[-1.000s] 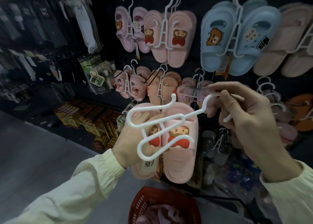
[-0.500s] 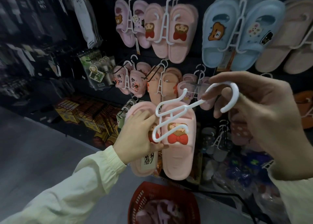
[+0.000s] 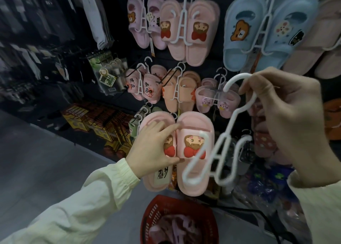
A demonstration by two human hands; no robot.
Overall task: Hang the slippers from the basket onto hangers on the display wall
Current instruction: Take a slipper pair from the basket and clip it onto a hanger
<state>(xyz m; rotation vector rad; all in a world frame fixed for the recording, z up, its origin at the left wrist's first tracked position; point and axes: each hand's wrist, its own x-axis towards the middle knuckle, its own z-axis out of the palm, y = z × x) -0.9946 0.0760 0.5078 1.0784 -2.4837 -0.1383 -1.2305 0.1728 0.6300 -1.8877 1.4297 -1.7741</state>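
Above basket [image 3: 147, 212], left hand [image 3: 153, 147] around slippers [image 3: 193, 120], right hand [image 3: 291, 118] around hanger [image 3: 226, 128]

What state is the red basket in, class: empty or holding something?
Not empty. Inside the red basket lie pale purple slippers, seen over its rim. How many there are cannot be told.

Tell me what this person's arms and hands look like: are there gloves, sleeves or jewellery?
Both hands are bare: the left hand and the right hand show no gloves, rings or watch. The left sleeve and the right sleeve are long, of plain pale yellowish-cream fabric with no markings. Both end in cuffs at the wrists, and the left cuff is visibly gathered.
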